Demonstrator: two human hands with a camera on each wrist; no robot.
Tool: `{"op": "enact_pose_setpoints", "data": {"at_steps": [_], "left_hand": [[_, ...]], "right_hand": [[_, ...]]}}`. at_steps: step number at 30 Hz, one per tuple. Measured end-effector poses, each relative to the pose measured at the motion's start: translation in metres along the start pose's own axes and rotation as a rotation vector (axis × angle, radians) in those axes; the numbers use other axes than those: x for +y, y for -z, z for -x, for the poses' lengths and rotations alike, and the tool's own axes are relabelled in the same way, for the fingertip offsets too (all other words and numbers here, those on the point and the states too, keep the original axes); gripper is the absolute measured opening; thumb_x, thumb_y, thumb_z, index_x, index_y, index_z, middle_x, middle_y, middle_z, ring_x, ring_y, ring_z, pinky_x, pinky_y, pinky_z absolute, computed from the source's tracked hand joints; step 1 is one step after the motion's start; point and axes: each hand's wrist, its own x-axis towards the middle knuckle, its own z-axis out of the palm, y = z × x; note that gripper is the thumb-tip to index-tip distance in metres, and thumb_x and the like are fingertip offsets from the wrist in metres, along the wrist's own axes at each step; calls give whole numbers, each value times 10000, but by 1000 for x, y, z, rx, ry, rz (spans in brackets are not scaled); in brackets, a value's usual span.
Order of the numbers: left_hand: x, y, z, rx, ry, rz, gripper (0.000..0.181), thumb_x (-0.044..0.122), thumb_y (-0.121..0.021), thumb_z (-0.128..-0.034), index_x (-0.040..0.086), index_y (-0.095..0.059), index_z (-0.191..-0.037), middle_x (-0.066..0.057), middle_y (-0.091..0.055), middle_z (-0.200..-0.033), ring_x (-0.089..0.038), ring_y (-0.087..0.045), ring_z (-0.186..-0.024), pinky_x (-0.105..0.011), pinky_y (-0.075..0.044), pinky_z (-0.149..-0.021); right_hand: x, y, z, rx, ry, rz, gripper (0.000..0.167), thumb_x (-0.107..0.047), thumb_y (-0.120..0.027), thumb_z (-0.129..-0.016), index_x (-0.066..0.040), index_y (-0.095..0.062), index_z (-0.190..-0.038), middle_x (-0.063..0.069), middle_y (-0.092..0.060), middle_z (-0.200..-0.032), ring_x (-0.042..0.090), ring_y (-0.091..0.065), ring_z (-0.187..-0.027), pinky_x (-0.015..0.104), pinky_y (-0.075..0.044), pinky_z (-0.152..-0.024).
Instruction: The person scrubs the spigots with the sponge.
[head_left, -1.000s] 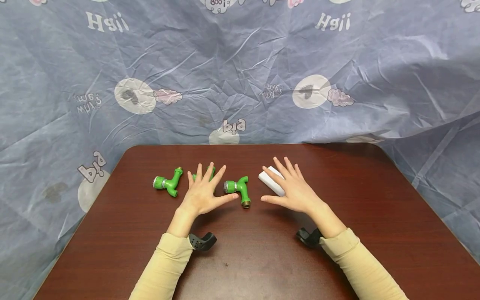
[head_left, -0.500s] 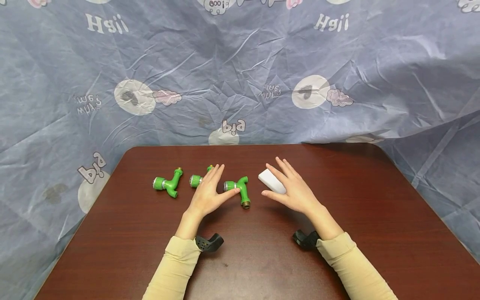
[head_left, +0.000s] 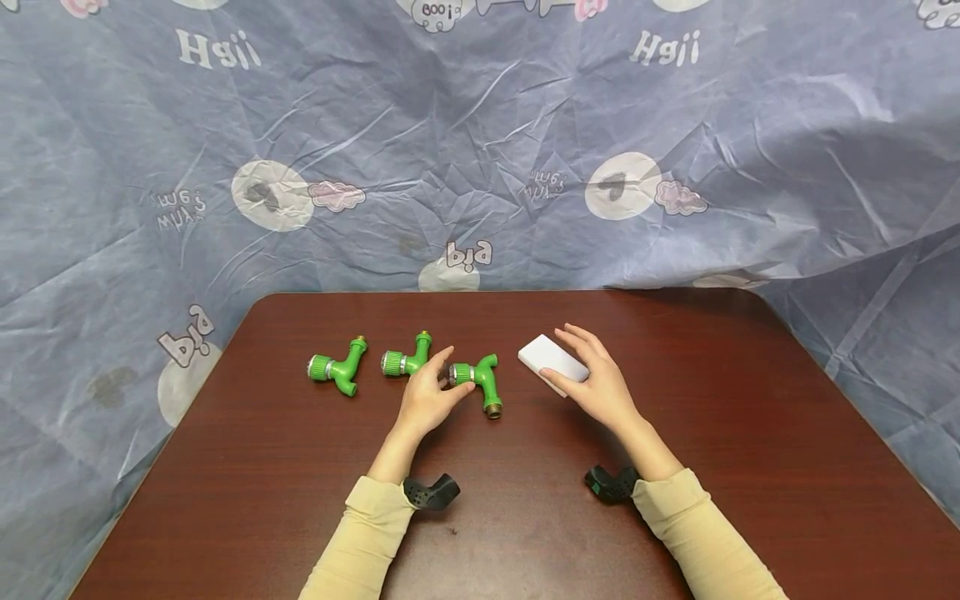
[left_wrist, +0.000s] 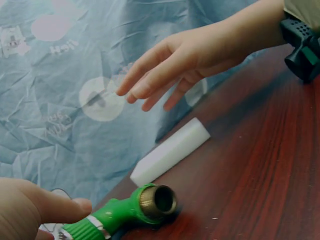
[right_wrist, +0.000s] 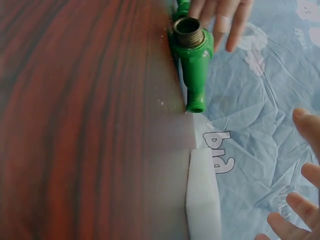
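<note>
Item: three green taps in a row on the table, all lying down. The left tap [head_left: 343,367] is well apart from the hands; the middle tap [head_left: 414,363] is partly behind the left hand [head_left: 426,402]; the right tap [head_left: 486,382] lies nearest that hand, its brass end [left_wrist: 159,201] towards the person.

Item: one white block [head_left: 551,358], lying flat on the table [head_left: 480,542], right of the taps.

Left grip: thumb and fingers parted, on either side of the right tap's knob [head_left: 462,375]; whether they touch it I cannot tell. No firm hold shows.

Right grip: the right hand [head_left: 603,387] is loosely curved over the block's near right end, thumb and fingers well parted, holding nothing; in the left wrist view a gap shows beneath.

Status, in my judgement: the reaching stage. Nothing is lifted; all handling remains.
</note>
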Motion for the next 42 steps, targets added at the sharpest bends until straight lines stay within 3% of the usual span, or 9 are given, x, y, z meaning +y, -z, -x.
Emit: {"op": "enact_pose_setpoints", "data": {"at_steps": [11, 20, 24, 29, 36, 42], "left_hand": [[-7, -14, 4, 42, 49, -60, 562, 181, -696, -843, 26, -492, -1344, -180, -575, -1243, -304, -622, -1030, -405, -498, -873], [-20, -23, 4, 129, 9, -31, 538, 175, -707, -836, 21, -523, -1317, -172, -607, -1201, -266, -635, -1014, -352, -520, -843], [-24, -24, 4, 135, -1, 52, 548, 145, -741, -808, 19, -540, -1302, -154, -609, -1191, -267, -619, -1042, -327, -514, -856], [-25, -22, 2, 135, 23, 229, 480, 57, -773, -755, -13, -614, -1202, -158, -628, -1150, -282, -615, -1037, -335, -512, -860], [-26, -20, 1, 121, 96, 380, 463, 19, -806, -707, 2, -650, -1143, -139, -655, -1093, -274, -642, -980, -295, -539, -774], [-23, -18, 0, 110, 82, 484, 502, -16, -798, -700, -45, -621, -1170, -193, -634, -1109, -328, -642, -963, -218, -532, -697]], "right_hand": [[23, -7, 6, 23, -78, -91, 587, -270, -793, -765, -94, -571, -1279, 118, -445, -1384, 295, -423, -1259, 473, -415, -941], [33, -8, 11, -33, -152, -97, 652, -287, -803, -752, -51, -539, -1301, 172, -416, -1396, 332, -414, -1259, 504, -405, -960], [38, -10, 12, -62, -187, -60, 724, -314, -825, -719, -44, -521, -1318, 173, -422, -1392, 334, -403, -1268, 493, -377, -984], [38, -10, 13, -91, -220, -9, 766, -341, -837, -694, -64, -513, -1330, 149, -453, -1373, 325, -421, -1247, 486, -368, -970], [38, -10, 13, -78, -238, 31, 630, -298, -826, -707, -58, -596, -1242, 152, -562, -1265, 340, -487, -1149, 477, -396, -918], [36, -8, 11, -36, -254, 26, 534, -275, -795, -744, -71, -625, -1207, 144, -577, -1237, 326, -518, -1134, 463, -419, -908]]}}
